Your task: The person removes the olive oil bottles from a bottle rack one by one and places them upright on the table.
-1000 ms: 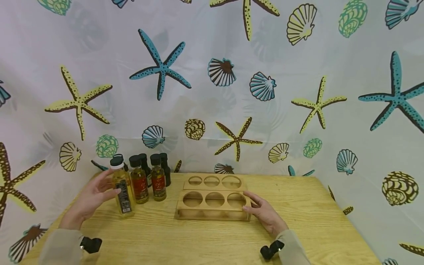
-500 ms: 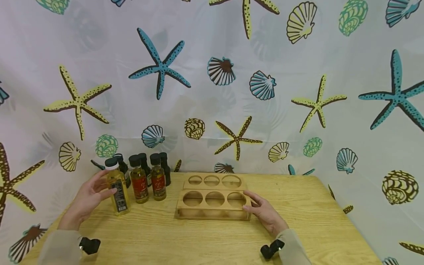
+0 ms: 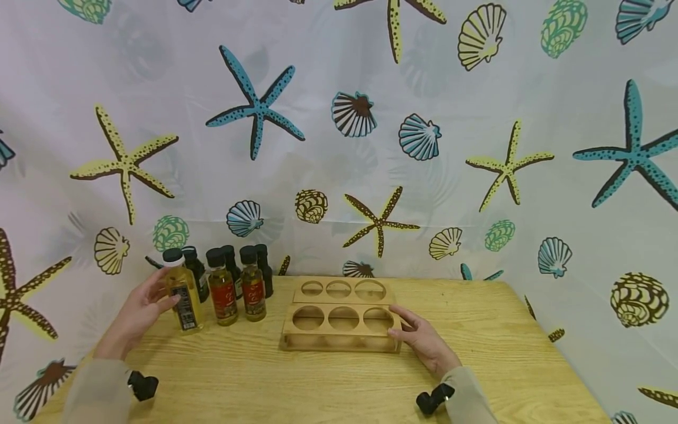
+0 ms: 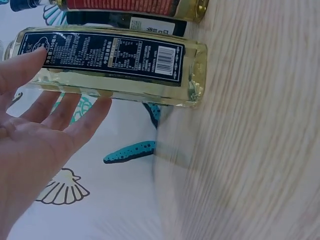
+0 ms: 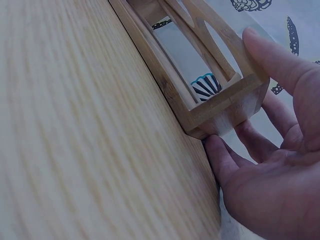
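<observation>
My left hand point(image 3: 140, 309) grips an oil bottle point(image 3: 183, 294) of pale yellow liquid with a black cap. In the left wrist view the thumb lies on its black label point(image 4: 107, 57) and the fingers point(image 4: 87, 125) are at its other side. The bottle is near upright, its base close over or on the table. My right hand point(image 3: 425, 343) holds the right end of a two-tier wooden bottle rack point(image 3: 343, 341). There, in the right wrist view, the thumb point(image 5: 275, 55) is over the top edge, and the other fingers point(image 5: 250, 140) are along the end panel.
Right of the held bottle stand two red-labelled oil bottles point(image 3: 225, 297) with black caps. Several dark bottles point(image 3: 266, 280) are behind them. The rack's round holes hold nothing. A shell-and-starfish cloth point(image 3: 318, 176) hangs behind the wooden table point(image 3: 254, 383).
My left hand has carried the oil bottle left and slightly back, beside the others, and the bottle behind it now shows more. My right hand and the rack have stayed put.
</observation>
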A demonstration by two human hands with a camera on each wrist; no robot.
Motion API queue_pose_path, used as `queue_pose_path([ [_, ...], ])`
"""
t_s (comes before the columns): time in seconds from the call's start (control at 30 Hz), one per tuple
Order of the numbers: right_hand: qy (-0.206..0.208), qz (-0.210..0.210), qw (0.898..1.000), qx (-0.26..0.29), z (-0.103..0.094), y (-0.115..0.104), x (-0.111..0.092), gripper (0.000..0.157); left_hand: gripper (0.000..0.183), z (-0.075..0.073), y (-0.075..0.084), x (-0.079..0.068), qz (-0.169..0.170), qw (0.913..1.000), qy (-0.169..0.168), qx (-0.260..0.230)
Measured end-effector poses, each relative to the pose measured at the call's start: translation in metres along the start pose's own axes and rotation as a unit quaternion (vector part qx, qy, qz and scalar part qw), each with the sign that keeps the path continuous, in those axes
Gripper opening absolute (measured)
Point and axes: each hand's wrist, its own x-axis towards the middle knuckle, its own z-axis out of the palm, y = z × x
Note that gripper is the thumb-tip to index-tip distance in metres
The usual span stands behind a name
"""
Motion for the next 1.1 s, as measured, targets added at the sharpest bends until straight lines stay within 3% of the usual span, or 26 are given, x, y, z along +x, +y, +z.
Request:
queue_pose_path([
  [0.27, 0.001, 0.003, 1.0, 0.0, -0.001, 0.0, -0.001, 0.062, 0.078, -0.002, -0.001, 0.004, -0.01, 0.9998, 0.01, 0.016],
  [0.47, 0.004, 0.002, 1.0, -0.003, -0.001, 0.0, 0.0, 0.063, 0.075, 0.0, -0.001, 0.005, 0.004, 0.9987, 0.03, 0.041],
  [1.1, 0.008, 0.0, 1.0, -0.008, -0.005, 0.002, -0.001, 0.061, 0.072, -0.004, -0.014, 0.007, 0.028, 0.9995, 0.003, 0.014],
])
